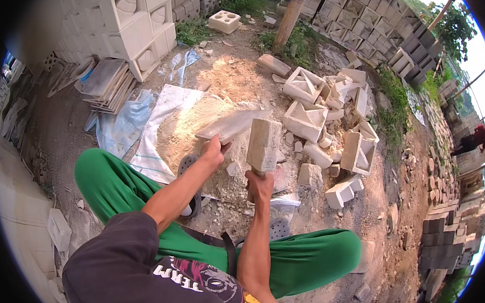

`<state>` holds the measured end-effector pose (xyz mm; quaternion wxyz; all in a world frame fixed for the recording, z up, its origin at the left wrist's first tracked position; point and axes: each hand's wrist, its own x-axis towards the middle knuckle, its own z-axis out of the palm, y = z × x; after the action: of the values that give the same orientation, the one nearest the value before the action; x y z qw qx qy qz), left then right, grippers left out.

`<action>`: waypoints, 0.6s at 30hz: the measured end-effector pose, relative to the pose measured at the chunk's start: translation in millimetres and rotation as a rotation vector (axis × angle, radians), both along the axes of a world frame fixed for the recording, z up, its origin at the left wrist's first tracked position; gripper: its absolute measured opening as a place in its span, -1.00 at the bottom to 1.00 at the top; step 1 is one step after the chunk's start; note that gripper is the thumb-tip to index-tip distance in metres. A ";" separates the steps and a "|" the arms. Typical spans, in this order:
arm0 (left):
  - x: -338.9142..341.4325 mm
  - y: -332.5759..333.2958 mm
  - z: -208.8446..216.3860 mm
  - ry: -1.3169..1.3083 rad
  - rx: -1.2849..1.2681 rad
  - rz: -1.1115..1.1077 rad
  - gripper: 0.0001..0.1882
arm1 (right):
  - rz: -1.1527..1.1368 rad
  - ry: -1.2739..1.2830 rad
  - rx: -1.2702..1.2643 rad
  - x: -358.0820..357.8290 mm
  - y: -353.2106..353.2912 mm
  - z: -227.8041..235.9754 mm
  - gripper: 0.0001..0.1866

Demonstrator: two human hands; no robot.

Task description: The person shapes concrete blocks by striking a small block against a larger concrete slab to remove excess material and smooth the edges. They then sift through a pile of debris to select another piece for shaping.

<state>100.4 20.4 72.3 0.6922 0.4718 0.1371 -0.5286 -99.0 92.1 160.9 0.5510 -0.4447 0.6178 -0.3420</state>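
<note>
My left hand (215, 151) is closed on the near end of a flat grey board (234, 125), which slants away to the right. Just right of it, my right hand (260, 186) grips the short handle of a mallet with a chunky, pale, block-shaped head (263, 144). The head stands up above my fist, close to the board but seemingly apart from it. Beneath both hands, sandy rubble covers a white sheet (151, 141) on the ground between my feet.
Broken hollow blocks (304, 121) lie heaped at the right. At the left are stacked thin boards (109, 84) and a blue plastic sheet (124, 120). Tall block stacks (137, 20) rise behind them. A wooden post (289, 22) stands at the back, and a block with round holes (224, 21) lies nearby.
</note>
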 end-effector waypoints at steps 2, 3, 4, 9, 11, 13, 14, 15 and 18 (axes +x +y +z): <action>12.1 3.3 -0.6 -0.076 0.017 -0.065 -0.63 | -0.129 -0.138 -0.066 8.4 1.4 -2.5 -0.86; 6.5 1.9 7.3 -0.077 0.021 -0.073 -0.63 | -0.138 -0.139 -0.063 11.8 0.1 -3.5 -0.86; -9.3 -2.0 20.2 -0.065 0.005 -0.061 -0.63 | -0.230 -0.298 -0.160 10.4 -3.4 -4.9 -0.86; -46.4 -6.8 49.5 -0.142 0.036 -0.194 -0.70 | -0.154 -0.050 -0.017 -7.2 -3.6 -19.3 -0.83; -34.4 -5.2 44.1 -0.220 -0.076 -0.170 -0.64 | -0.232 -0.038 -0.002 -2.4 2.8 -21.0 -0.81; -34.3 -5.6 43.2 -0.239 -0.084 -0.234 -0.65 | -0.308 -0.007 -0.047 -7.3 1.9 -26.1 -0.67; -41.3 -4.5 41.6 -0.251 -0.097 -0.237 -0.65 | -0.338 -0.104 -0.037 -15.6 -1.0 -27.4 -0.65; -47.8 -0.3 43.6 -0.262 -0.085 -0.270 -0.65 | -0.369 -0.115 -0.022 -19.0 -0.5 -22.4 -0.65; -85.5 3.8 42.7 -0.454 -0.153 -0.361 -0.69 | -0.553 -0.142 0.024 -42.1 1.8 -13.4 -0.64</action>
<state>14.9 24.1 115.0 0.6336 0.5412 -0.1472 -0.5329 -141.1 93.9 147.5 0.4841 -0.2277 0.6793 -0.5023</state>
